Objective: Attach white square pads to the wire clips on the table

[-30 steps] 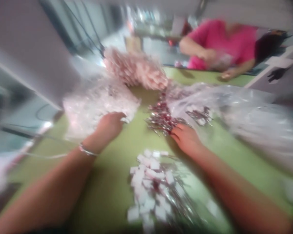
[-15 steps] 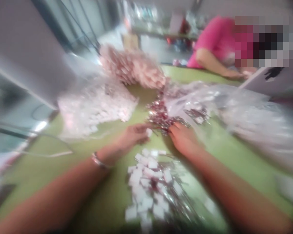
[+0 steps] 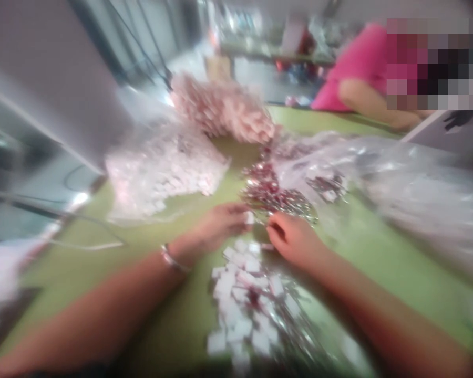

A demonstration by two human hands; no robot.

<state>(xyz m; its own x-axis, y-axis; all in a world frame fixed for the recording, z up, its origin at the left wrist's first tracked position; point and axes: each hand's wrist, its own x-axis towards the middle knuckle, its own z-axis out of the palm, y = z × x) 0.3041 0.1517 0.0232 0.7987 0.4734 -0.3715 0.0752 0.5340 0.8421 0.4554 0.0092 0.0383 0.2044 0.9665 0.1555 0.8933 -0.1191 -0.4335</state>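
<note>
Many small square white tabs (image 3: pixel 224 287) lie piled at 6 o'clock from the gap between left hand (image 3: pixel 224 223) and right hand (image 3: pixel 287 236). The left, at 9, pinches 1 white tab (image 3: pixel 249 217), forearm (image 3: pixel 114 299) slanting inward; the right, at 3, curls, any grip unclear. Beyond, at 1, glossy red-and-silver stems (image 3: pixel 268 190) lie heaped.

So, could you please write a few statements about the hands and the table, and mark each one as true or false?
1. The left hand holds a small white piece. True.
2. Jewellery is worn on the right wrist only. False: the bracelet is on the left wrist.
3. The loose white pieces lie nearer the camera than the pink bundle. True.
4. The hands are over a red surface. False: the tabletop is green.
5. The right hand is near the silvery-red bunch. True.
</note>
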